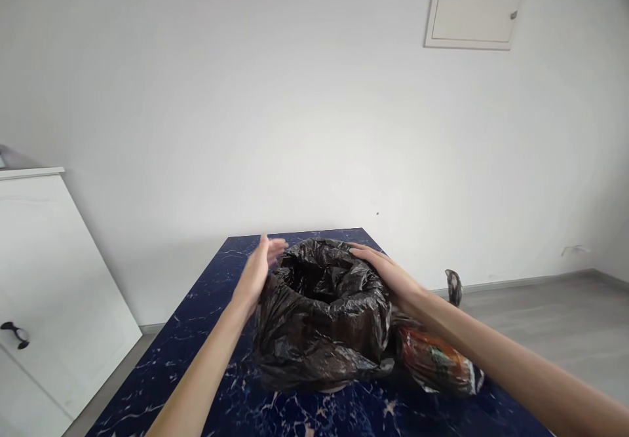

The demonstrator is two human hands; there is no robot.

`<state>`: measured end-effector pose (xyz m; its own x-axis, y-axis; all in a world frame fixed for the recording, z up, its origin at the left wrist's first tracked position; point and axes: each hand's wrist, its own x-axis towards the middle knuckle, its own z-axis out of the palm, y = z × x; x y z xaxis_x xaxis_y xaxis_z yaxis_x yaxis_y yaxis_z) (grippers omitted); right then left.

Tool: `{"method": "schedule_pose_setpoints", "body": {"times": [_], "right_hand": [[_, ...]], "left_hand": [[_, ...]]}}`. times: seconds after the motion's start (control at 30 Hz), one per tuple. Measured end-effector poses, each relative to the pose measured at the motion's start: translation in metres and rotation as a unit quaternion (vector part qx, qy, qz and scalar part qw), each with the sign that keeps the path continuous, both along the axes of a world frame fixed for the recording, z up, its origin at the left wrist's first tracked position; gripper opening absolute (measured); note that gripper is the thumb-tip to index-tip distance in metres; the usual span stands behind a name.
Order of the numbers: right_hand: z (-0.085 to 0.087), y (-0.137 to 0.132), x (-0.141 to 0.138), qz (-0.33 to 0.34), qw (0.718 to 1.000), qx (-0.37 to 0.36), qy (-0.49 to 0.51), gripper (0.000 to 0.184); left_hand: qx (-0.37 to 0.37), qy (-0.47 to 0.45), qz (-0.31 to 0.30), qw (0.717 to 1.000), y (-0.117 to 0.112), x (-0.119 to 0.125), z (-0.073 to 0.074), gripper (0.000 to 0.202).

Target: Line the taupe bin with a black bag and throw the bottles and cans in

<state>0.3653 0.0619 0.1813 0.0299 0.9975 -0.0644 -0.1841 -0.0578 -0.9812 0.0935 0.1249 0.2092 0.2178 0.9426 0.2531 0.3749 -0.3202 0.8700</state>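
A black plastic bin bag (319,319) stands open-mouthed in the middle of a dark blue marbled table (206,306). My left hand (258,270) is at the bag's left rim, fingers stretched out and slightly blurred, holding nothing. My right hand (388,273) lies flat on the bag's right rim, fingers extended. Just right of the bag, under my right forearm, lies a reddish-orange package (435,361) partly wrapped in dark plastic.
A white cabinet (44,286) with a black handle stands at the left. A plain white wall is behind the table, with a white panel door (474,11) high up. Grey floor (550,319) lies to the right, and a small dark object (453,286) shows beyond the table's right edge.
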Motion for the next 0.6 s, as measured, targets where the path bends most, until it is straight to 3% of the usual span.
{"method": "schedule_pose_setpoints", "body": {"times": [0.07,0.1,0.13,0.17,0.23,0.33,0.4,0.5,0.6], "right_hand": [[0.008,-0.001,0.005,0.004,0.999,0.005,-0.04,0.058],[0.011,-0.002,0.005,0.011,0.999,0.001,-0.045,0.057],[0.013,-0.002,0.005,0.015,0.999,-0.005,-0.042,0.054],[0.014,-0.003,0.004,0.017,0.999,-0.009,-0.036,0.053],[0.014,-0.002,-0.001,0.005,1.0,-0.011,-0.019,0.052],[0.012,-0.002,-0.008,-0.006,1.0,-0.011,0.013,0.056],[0.014,-0.002,-0.011,-0.011,1.0,-0.011,0.017,0.057],[0.018,-0.005,-0.012,-0.032,0.999,-0.017,0.019,0.054],[0.019,-0.006,-0.012,-0.045,0.998,-0.022,0.029,0.049]], "left_hand": [[0.056,0.014,-0.006,0.998,-0.009,0.003,0.025,0.062],[0.072,0.037,-0.033,0.996,-0.015,0.007,0.039,0.054],[0.085,0.114,-0.099,0.985,-0.021,0.013,0.051,0.051],[0.074,0.197,-0.181,0.961,-0.025,0.02,0.062,0.048],[0.027,0.384,-0.286,0.878,-0.029,0.039,0.076,0.042],[-0.007,0.501,-0.3,0.811,-0.018,0.073,0.073,0.046],[-0.032,0.541,-0.289,0.789,-0.005,0.093,0.061,0.055],[-0.078,0.58,-0.288,0.758,0.01,0.11,0.043,0.041],[-0.085,0.579,-0.307,0.751,0.015,0.108,0.044,0.032]]}}
